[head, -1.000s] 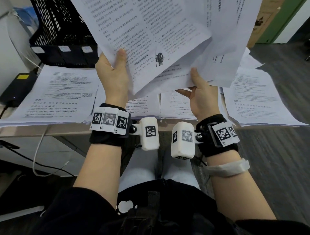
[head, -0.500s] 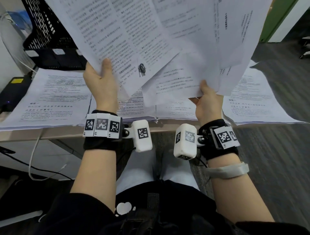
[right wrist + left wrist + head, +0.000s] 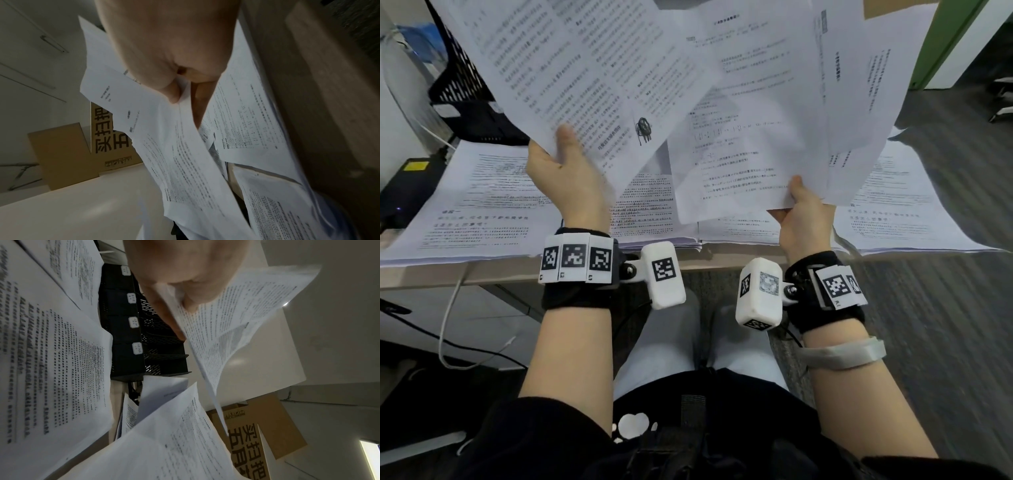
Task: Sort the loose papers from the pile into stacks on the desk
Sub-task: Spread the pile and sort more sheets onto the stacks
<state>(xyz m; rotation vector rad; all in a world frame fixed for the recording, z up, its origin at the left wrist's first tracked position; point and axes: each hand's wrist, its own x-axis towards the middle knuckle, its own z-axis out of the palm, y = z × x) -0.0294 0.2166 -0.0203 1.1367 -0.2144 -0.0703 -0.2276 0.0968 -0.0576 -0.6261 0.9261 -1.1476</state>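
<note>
My left hand [image 3: 565, 161] pinches one printed sheet [image 3: 571, 68] by its lower corner, thumb on top; a black scribble marks that sheet. In the left wrist view the same sheet [image 3: 232, 318] runs out from under my thumb. My right hand [image 3: 803, 202] grips a fanned bunch of loose papers [image 3: 774, 113] at their lower edge, and the right wrist view shows the thumb and fingers pinching these papers [image 3: 185, 146]. Both are held up above the desk [image 3: 500, 270]. Below lie sorted stacks: a left stack [image 3: 472, 198], middle stacks [image 3: 647, 212] and a right stack [image 3: 893, 212].
A black mesh file tray [image 3: 462, 85] with white labels stands at the desk's back left. A dark box with a yellow label [image 3: 410, 185] and white cables sit at the left. A cardboard box [image 3: 267, 426] stands behind. Grey floor lies to the right.
Both hands have moved apart, the left drawing its scribbled sheet leftward off the bunch, the right carrying the bunch rightward. The papers now fill more of the upper view.
</note>
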